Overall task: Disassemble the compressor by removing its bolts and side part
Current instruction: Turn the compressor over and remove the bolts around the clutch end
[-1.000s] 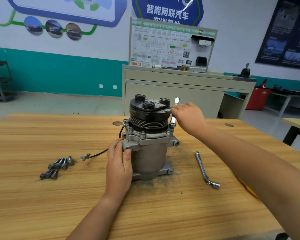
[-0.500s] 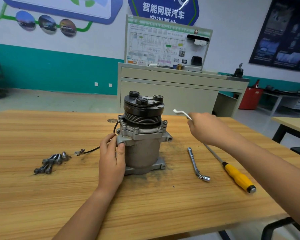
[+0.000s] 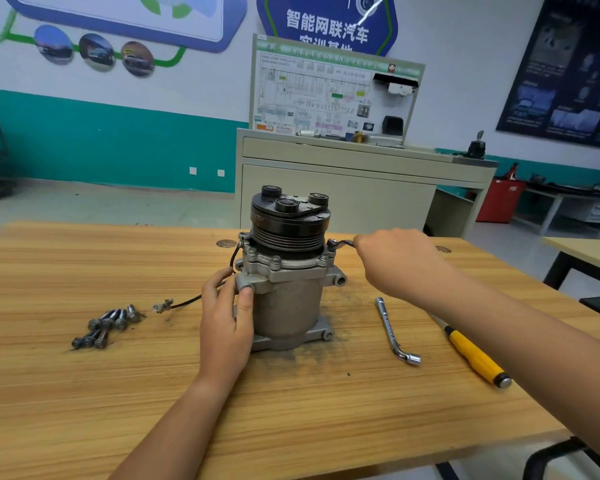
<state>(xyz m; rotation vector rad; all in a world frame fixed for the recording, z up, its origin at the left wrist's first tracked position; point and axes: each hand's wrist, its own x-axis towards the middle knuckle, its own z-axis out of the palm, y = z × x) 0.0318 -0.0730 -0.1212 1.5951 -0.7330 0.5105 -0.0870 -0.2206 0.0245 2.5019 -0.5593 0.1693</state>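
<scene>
My right hand covers the wrench handle; only its bent end shows. My right forearm hides the screwdriver shaft. My left hand masks the compressor left flank. The bolts overlap; I cannot count them. Both arms run off frame.

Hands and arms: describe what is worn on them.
Nothing worn shows. The left hand and right hand are bare: no gloves, rings or watch. The left forearm and right forearm are bare too, no sleeve in view.
</scene>
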